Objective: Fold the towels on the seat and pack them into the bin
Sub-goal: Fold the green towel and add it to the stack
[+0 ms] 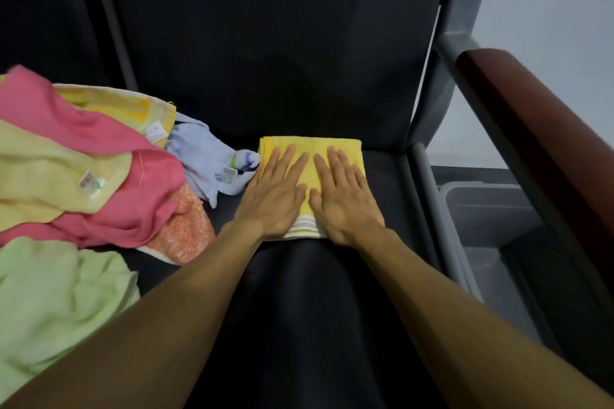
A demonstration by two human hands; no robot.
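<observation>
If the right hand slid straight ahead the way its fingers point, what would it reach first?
The right hand lies flat on the folded yellow towel, fingers pointing away from the person. Going on, it would pass the towel's far edge and probably meet the black backrest of the seat; depth is hard to judge.

It looks like a waiting area or office: a black padded seat [299, 309] with a grey metal frame [428, 129] and a wooden armrest [531, 143] at right, a plain white wall [558, 26] at upper right, a grey bin [481, 209] beside it.
</observation>
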